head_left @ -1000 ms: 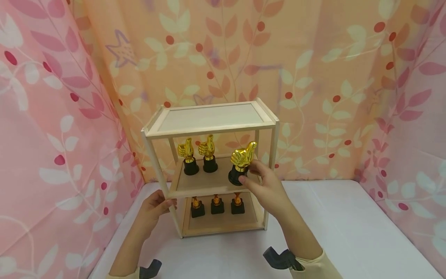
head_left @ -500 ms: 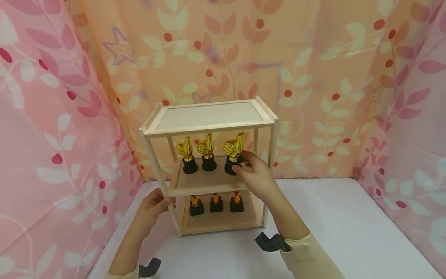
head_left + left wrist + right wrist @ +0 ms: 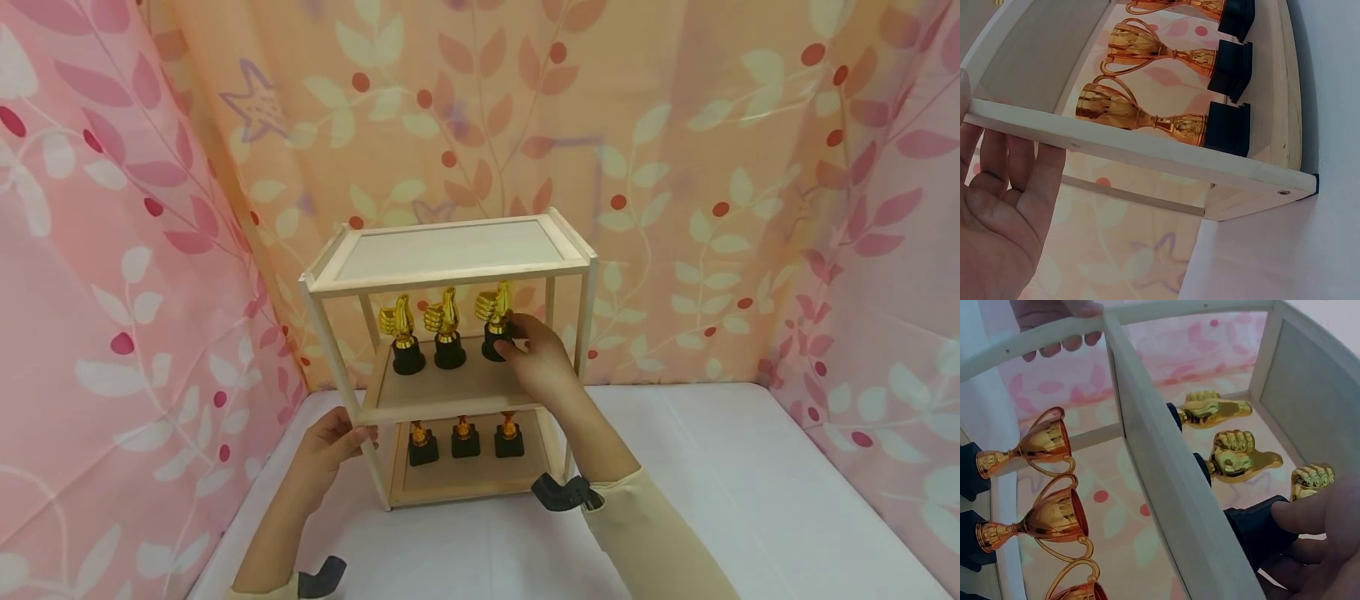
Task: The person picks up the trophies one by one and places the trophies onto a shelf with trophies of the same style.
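Observation:
My right hand [image 3: 546, 362] pinches the black base of a gold thumbs-up trophy [image 3: 493, 304] at the right of the rack's middle shelf [image 3: 450, 393]. The right wrist view shows thumb and fingers around that base [image 3: 1263, 525], its underside right at the shelf board. Two matching thumbs-up trophies, one on the left [image 3: 403, 318] and one near the middle [image 3: 444, 318], stand upright beside it. With fingers curled and thumb in front, my left hand [image 3: 326, 450] grips the left front post of the pale wooden rack [image 3: 450, 282]. In the left wrist view, the left fingers [image 3: 1019, 159] wrap that post.
Three gold cup trophies on black bases, one at the left [image 3: 423, 448], one in the middle [image 3: 465, 440] and one at the right [image 3: 509, 440], stand on the bottom shelf. The rack stands on a white-covered table [image 3: 690, 483]. Floral curtains [image 3: 675, 167] hang behind and at both sides.
My right hand has moved left and deeper into the rack with its trophy, bringing it from the shelf's front toward the row of the other two. My left hand keeps its grip on the post.

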`<state>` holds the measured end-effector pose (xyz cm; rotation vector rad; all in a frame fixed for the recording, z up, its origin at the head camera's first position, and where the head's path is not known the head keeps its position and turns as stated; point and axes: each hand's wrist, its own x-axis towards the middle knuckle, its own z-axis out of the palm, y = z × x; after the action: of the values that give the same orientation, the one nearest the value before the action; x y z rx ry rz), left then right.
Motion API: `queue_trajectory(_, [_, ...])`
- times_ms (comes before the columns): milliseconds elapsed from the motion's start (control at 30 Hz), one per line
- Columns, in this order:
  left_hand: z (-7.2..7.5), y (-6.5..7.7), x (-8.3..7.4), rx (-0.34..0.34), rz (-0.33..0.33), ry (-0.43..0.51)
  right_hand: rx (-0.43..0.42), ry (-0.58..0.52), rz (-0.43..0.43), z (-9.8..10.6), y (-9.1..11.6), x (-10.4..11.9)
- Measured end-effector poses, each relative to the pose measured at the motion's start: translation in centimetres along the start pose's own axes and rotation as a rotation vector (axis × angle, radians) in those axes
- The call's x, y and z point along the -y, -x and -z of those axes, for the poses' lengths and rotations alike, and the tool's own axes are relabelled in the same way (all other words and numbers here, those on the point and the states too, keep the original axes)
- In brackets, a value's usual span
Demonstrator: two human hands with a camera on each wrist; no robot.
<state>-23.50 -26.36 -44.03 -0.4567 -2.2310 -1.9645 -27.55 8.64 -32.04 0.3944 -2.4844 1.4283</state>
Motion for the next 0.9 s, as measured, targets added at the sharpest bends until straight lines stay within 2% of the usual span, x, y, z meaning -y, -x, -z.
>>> queue_trajectory(467, [0.1, -0.1, 0.2, 0.007, -0.011, -0.015, 0.026, 0.047, -0.089, -0.3, -1.7, -1.1])
queue_trajectory(900, [0.2, -0.1, 0.4, 0.016, -0.023, 0.005, 0.071, 0.002, -0.123, -0.7, -2.2, -1.4])
